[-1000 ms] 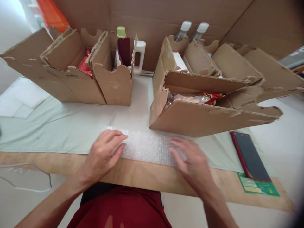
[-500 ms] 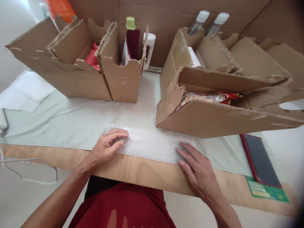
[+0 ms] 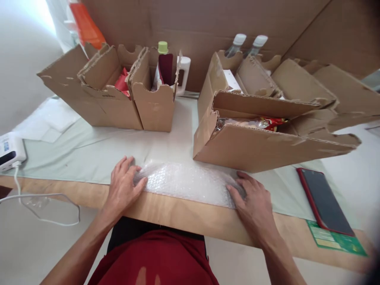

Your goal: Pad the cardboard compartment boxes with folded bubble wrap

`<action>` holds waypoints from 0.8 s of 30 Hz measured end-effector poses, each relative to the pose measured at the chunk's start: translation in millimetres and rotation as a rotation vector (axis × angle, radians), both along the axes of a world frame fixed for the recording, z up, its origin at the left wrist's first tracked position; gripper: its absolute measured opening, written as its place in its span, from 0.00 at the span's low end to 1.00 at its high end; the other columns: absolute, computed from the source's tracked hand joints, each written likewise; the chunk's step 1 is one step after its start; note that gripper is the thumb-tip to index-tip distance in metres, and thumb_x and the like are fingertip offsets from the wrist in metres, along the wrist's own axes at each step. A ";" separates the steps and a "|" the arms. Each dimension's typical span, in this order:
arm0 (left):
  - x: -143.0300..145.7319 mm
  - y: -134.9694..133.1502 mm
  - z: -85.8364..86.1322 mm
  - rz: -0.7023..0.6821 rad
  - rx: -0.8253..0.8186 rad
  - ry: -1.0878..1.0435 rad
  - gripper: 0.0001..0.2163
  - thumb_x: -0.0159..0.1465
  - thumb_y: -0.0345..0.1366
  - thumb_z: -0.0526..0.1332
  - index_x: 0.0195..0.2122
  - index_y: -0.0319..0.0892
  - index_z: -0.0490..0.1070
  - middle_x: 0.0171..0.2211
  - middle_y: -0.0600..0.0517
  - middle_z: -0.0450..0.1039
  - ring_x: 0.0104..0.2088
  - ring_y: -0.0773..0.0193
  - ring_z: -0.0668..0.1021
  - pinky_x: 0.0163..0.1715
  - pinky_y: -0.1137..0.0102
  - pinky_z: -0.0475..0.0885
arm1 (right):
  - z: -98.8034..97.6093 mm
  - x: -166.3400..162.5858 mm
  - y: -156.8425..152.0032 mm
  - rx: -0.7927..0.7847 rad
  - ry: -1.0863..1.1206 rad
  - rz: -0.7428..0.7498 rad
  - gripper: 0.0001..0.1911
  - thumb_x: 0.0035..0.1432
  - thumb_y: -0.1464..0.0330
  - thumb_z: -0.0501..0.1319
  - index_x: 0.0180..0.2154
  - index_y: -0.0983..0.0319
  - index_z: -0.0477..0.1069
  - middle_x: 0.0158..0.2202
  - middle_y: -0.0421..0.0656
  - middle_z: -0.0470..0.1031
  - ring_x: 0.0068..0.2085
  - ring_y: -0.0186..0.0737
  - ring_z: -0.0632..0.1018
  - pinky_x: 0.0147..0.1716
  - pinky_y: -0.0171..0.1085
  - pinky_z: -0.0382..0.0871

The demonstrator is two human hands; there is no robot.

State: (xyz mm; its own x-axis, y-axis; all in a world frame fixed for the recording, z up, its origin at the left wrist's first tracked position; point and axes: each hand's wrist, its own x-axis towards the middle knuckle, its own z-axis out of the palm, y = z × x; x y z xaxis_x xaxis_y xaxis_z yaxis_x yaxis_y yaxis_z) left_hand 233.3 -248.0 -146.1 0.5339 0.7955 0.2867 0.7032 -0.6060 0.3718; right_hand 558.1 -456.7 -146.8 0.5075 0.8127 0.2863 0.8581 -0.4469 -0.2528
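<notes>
A sheet of clear bubble wrap [image 3: 188,182] lies flat near the table's front edge, on a pale green cloth [image 3: 89,152]. My left hand [image 3: 123,184] rests on its left end, fingers stretched out and pressing down. At the right end my right hand [image 3: 253,200] lies flat with its fingers spread over the corner. Neither hand grips anything; both press the wrap onto the table.
Torn cardboard boxes [image 3: 148,95] at back left hold a red packet and a green-capped bottle [image 3: 162,63]. A larger cardboard box [image 3: 261,146] at right holds a snack packet. A red-cased phone [image 3: 323,200] lies at right; a white device [image 3: 10,150] with cable sits far left.
Both hands have slid outward along the bubble wrap to its two ends, and the wrap now lies spread wider. The camera view has shifted slightly.
</notes>
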 end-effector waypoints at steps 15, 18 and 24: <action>94.6 69.5 73.0 -0.238 0.088 -0.049 0.22 0.64 0.27 0.59 0.60 0.42 0.69 0.54 0.46 0.79 0.49 0.55 0.81 0.48 0.62 0.75 | 12.5 -112.6 -48.5 0.185 0.929 0.028 0.38 0.62 0.57 0.64 0.71 0.53 0.58 0.40 0.47 0.81 0.30 0.46 0.80 0.27 0.44 0.79; 132.4 80.8 65.5 -0.329 0.170 0.024 0.27 0.62 0.27 0.63 0.64 0.37 0.65 0.56 0.40 0.76 0.54 0.47 0.78 0.52 0.55 0.74 | -2.1 -126.3 -45.2 0.228 0.957 0.079 0.41 0.61 0.60 0.65 0.72 0.46 0.55 0.52 0.48 0.79 0.42 0.56 0.84 0.35 0.51 0.83; 86.3 46.4 42.1 -0.491 0.183 -0.134 0.20 0.66 0.22 0.55 0.58 0.37 0.70 0.56 0.39 0.75 0.58 0.47 0.74 0.57 0.49 0.72 | 5.0 -130.4 -44.4 0.236 1.034 0.029 0.39 0.61 0.60 0.65 0.71 0.50 0.58 0.53 0.49 0.79 0.47 0.57 0.83 0.40 0.51 0.83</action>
